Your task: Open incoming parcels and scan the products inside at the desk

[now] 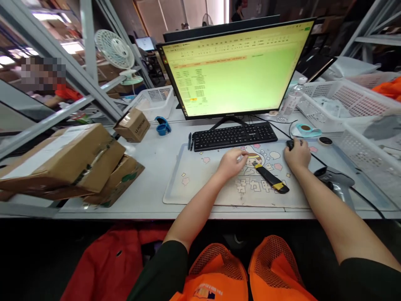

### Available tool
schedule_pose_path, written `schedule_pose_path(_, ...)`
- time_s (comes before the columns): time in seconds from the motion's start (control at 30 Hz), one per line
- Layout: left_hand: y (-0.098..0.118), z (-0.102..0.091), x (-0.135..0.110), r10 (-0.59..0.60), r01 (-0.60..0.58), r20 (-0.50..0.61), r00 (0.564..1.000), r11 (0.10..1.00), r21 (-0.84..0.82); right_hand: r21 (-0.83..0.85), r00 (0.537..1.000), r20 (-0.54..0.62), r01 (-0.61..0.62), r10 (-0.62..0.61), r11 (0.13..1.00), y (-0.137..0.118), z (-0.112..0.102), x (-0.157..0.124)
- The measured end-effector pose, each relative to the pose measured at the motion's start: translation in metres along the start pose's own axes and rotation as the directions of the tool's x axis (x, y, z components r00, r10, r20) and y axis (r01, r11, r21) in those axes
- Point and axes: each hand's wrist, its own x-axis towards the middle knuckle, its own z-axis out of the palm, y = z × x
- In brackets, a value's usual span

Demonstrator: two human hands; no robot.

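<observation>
My right hand (297, 155) rests over a black computer mouse (290, 144) on the right part of the desk mat (200, 190), its fingers wrapped round it. Loosely curled, my left hand (232, 163) lies on the middle of the mat with thumb and fingertips close together; I see nothing in it. Just right of those fingertips lies a black and yellow utility knife (270, 178), apart from the hand. Beyond both hands stand a black keyboard (234, 136) and a monitor (232, 75) showing a spreadsheet on a yellow-green screen.
Cardboard boxes (62, 163) are stacked on the left, with a smaller box (133, 124) and a blue tape ring (163, 126) behind. On the right are a grey handheld scanner (336, 182), a plastic bottle (292, 100), tape rolls and white baskets (344, 98). Another person is at far left.
</observation>
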Motion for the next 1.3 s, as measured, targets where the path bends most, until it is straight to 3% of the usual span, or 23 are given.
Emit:
schedule_pose_path(0.07, -0.021, -0.019, 0.013, -0.181, 0.188, -0.063, 0.981, 0.974, 0.124, 0.005, 1.0, 0.02, -0.003, 0.003, 1.0, 0.001, 0.002, 0.001)
schedule_pose_path(0.13, -0.046, -0.034, 0.02, -0.335, 0.352, -0.113, 0.935, 0.908, 0.227, 0.014, 0.999, 0.035, 0.003, -0.004, 1.0, 0.002, 0.004, 0.001)
schedule_pose_path(0.27, -0.088, -0.04, 0.016, -0.473, 0.514, -0.203, 0.858, 0.799, 0.311, 0.025, 1.0, 0.026, 0.013, -0.014, 1.0, 0.002, 0.004, 0.001)
schedule_pose_path(0.5, -0.107, -0.022, 0.007, -0.478, 0.512, -0.19, 0.858, 0.759, 0.402, 0.028, 0.999, 0.016, 0.028, -0.029, 0.999, 0.004, 0.006, 0.001)
schedule_pose_path(1.3, -0.117, -0.022, 0.002, -0.462, 0.479, -0.148, 0.875, 0.775, 0.411, 0.069, 0.997, 0.007, 0.081, -0.082, 0.994, 0.014, 0.02, 0.009)
